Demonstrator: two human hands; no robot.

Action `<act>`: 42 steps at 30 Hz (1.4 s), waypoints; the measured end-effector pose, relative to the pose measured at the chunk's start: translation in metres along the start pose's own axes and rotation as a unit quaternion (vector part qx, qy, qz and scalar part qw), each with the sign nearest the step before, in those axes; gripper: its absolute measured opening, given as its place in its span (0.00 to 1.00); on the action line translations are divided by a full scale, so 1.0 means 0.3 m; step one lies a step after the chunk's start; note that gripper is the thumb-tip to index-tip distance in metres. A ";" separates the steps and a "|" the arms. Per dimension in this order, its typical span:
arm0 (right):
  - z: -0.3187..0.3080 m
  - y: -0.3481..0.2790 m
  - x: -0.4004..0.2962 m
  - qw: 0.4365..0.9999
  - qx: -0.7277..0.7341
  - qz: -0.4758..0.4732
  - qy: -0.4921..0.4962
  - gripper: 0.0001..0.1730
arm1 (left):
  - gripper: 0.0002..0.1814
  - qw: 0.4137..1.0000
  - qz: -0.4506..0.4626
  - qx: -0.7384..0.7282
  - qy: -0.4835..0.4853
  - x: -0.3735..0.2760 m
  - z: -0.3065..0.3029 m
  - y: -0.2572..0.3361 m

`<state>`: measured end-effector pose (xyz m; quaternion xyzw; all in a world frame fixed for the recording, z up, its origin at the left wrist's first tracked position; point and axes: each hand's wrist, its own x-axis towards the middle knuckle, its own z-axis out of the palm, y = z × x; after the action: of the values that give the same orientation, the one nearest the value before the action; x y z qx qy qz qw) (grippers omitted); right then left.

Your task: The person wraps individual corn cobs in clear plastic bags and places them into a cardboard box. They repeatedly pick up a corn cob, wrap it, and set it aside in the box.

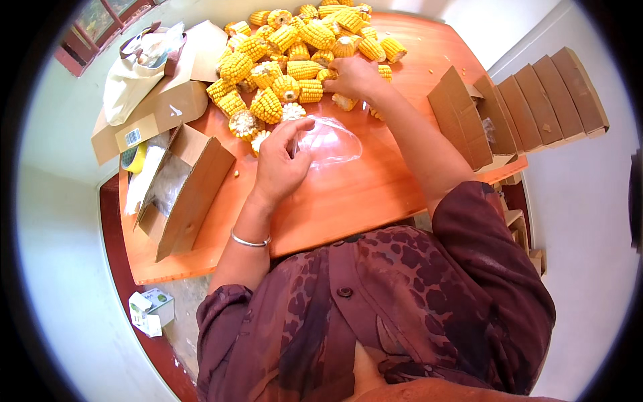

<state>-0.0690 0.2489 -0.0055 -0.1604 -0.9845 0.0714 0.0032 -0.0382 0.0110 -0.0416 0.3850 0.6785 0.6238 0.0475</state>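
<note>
A clear plastic bag (335, 143) hangs from my left hand (282, 161), its edge pinched between the fingers and thumb. The bag lies flattened over the table and no corn shows inside it. My right hand (355, 78) reaches into a pile of cut yellow corn cobs (301, 70). Its curled fingers touch the pile beside a short cob piece (326, 75); whether they grip it is hidden. Just below that hand lies another cob piece (345, 102), partly shaded. Some cut ends near my left hand show pale kernels, such as one piece (293, 111).
An open cardboard box (188, 193) holding clear plastic stands at the left, near yellow tape (134, 159). Behind it a cloth bag (133, 83) rests on a larger carton (166, 113). A row of cardboard boxes (545, 98) lines the right edge of the orange table (351, 201).
</note>
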 end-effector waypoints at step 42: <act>0.107 -0.038 -0.420 0.913 0.390 -0.120 -0.019 0.12 | 0.29 0.986 -0.115 -0.071 -0.102 0.008 -0.051 0.007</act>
<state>0.0460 0.1938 -0.0336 -0.0253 -0.8902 0.4514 0.0557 -0.0473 -0.0003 -0.0355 0.3613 0.6640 0.6184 0.2149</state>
